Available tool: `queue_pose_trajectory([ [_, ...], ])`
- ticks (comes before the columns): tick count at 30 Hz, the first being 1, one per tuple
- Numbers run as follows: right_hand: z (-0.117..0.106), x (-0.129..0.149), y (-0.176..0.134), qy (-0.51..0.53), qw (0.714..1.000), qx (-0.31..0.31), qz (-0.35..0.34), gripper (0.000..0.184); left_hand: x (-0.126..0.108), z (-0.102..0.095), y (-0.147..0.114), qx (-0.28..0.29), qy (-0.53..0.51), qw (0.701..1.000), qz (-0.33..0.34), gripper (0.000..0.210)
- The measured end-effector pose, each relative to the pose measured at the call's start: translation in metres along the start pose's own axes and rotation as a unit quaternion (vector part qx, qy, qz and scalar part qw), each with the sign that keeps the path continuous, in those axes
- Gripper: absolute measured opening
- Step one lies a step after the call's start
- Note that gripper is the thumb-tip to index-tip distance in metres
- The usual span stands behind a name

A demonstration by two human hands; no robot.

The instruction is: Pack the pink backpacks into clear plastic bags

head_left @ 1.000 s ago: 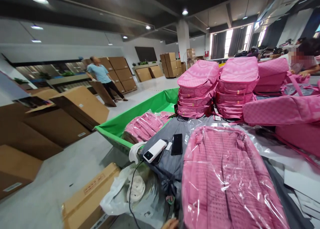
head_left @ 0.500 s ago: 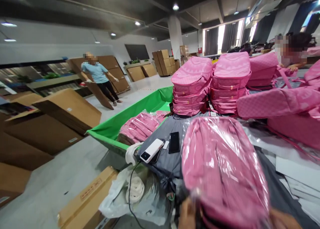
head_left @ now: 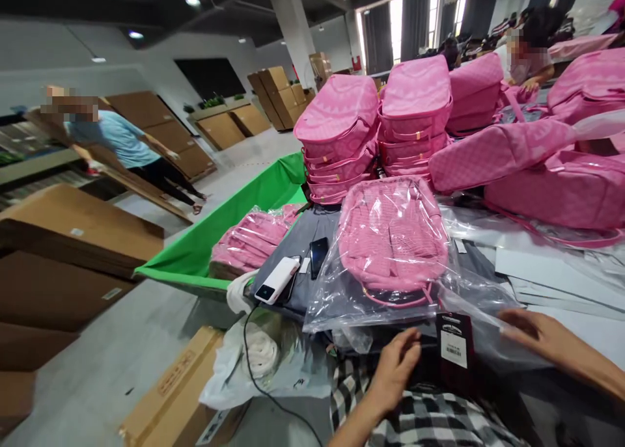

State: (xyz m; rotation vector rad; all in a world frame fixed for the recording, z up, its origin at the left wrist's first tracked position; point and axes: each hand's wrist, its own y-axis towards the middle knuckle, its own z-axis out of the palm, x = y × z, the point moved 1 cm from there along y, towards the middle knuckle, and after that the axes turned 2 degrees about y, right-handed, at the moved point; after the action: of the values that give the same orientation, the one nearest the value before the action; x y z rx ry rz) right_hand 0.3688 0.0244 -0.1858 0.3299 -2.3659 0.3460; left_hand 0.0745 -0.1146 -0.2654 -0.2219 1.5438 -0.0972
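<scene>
A pink backpack [head_left: 390, 232] lies straps up inside a clear plastic bag [head_left: 332, 304] on the dark-covered table, its loop pointing at me. From the bag's near end hangs a black tag [head_left: 454, 343] with a white barcode label. My left hand [head_left: 395, 372] is just short of the bag's near edge, left of the tag, fingers loosely bent and apart with nothing in them. On the other side of the tag, my right hand [head_left: 541, 336] has its thumb and fingers on the loose plastic at the bag's near right corner.
Pink backpacks stand stacked [head_left: 336, 135] behind. A green-walled bin [head_left: 170, 258] at left holds bagged ones. A power bank [head_left: 277, 280] and phone [head_left: 319, 257] lie left of the bag, white sheets [head_left: 537, 271] right. Co-workers are at far left [head_left: 117, 141] and back right [head_left: 532, 63].
The bagged backpack has moved away from me and lies flat on the table. Both hands have come off its sides to the bag's near end. My view has turned right and down.
</scene>
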Motion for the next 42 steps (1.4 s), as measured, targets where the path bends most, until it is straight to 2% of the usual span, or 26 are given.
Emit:
queue_pose_trajectory([
  [2, 0.013, -0.002, -0.014, -0.023, 1.0, 0.012, 0.003, 0.069, -0.008, 0.035, 0.022, 0.006, 0.066, 0.997, 0.029, 0.063],
  [5, 0.028, -0.008, -0.02, -0.025, 0.999, -0.019, 0.003, 0.057, -0.017, 0.061, 0.051, -0.003, 0.05, 0.999, -0.002, 0.054],
  [8, 0.039, -0.014, -0.023, 0.043, 0.999, -0.018, -0.021, 0.047, -0.025, 0.063, 0.055, 0.037, -0.085, 0.994, -0.05, 0.046],
  [10, 0.046, -0.012, -0.029, 0.117, 0.992, 0.029, -0.03, 0.047, -0.032, 0.058, 0.049, 0.051, -0.138, 0.987, -0.057, 0.047],
  [13, 0.059, -0.001, -0.04, 0.257, 0.958, 0.127, -0.019, 0.053, -0.044, 0.054, 0.04, 0.055, -0.155, 0.985, -0.045, 0.047],
  [15, 0.066, 0.004, -0.046, 0.335, 0.926, 0.175, -0.003, 0.058, -0.048, 0.057, 0.04, 0.081, -0.191, 0.976, -0.068, 0.049],
  [18, 0.068, -0.001, -0.05, 0.374, 0.909, 0.182, 0.029, 0.066, -0.04, 0.066, 0.045, 0.083, -0.226, 0.964, -0.11, 0.053],
  [20, 0.065, -0.01, -0.052, 0.359, 0.92, 0.144, 0.058, 0.065, -0.029, 0.071, 0.048, 0.047, -0.17, 0.98, -0.095, 0.053],
  [23, 0.063, -0.022, -0.054, 0.286, 0.953, 0.074, 0.063, 0.063, -0.014, 0.073, 0.047, -0.004, -0.006, 0.999, -0.046, 0.053],
  [25, 0.065, -0.025, -0.056, 0.207, 0.977, 0.027, 0.03, 0.06, -0.009, 0.071, 0.042, 0.024, 0.093, 0.994, -0.052, 0.05],
  [27, 0.069, -0.026, -0.059, 0.141, 0.99, -0.023, 0.007, 0.055, -0.013, 0.063, 0.034, 0.101, 0.216, 0.97, -0.041, 0.046],
  [28, 0.072, -0.028, -0.062, 0.124, 0.991, -0.045, 0.001, 0.052, -0.019, 0.059, 0.031, 0.128, 0.289, 0.949, -0.002, 0.042],
  [30, 0.079, -0.03, -0.067, 0.114, 0.991, -0.074, -0.006, 0.046, -0.039, 0.051, 0.03, 0.142, 0.437, 0.875, 0.152, 0.031],
  [32, 0.087, -0.033, -0.074, 0.11, 0.988, -0.107, -0.03, 0.038, -0.063, 0.052, 0.039, 0.153, 0.536, 0.758, 0.339, 0.029],
  [34, 0.095, -0.032, -0.082, 0.076, 0.982, -0.152, -0.083, 0.032, -0.084, 0.062, 0.055, 0.208, 0.586, 0.623, 0.474, 0.036],
  [36, 0.101, -0.028, -0.093, 0.015, 0.965, -0.199, -0.171, 0.029, -0.098, 0.076, 0.075, 0.281, 0.608, 0.511, 0.538, 0.027],
  [37, 0.102, -0.025, -0.1, -0.017, 0.951, -0.216, -0.22, 0.03, -0.101, 0.082, 0.083, 0.32, 0.609, 0.469, 0.554, 0.019],
  [39, 0.099, -0.017, -0.111, -0.062, 0.917, -0.23, -0.32, 0.039, -0.103, 0.089, 0.094, 0.394, 0.591, 0.405, 0.575, 0.013],
  [40, 0.094, -0.013, -0.115, -0.075, 0.9, -0.232, -0.362, 0.045, -0.101, 0.089, 0.096, 0.418, 0.579, 0.385, 0.585, 0.012],
  [42, 0.078, -0.003, -0.117, -0.099, 0.87, -0.244, -0.416, 0.058, -0.096, 0.082, 0.095, 0.427, 0.563, 0.368, 0.604, 0.012],
])
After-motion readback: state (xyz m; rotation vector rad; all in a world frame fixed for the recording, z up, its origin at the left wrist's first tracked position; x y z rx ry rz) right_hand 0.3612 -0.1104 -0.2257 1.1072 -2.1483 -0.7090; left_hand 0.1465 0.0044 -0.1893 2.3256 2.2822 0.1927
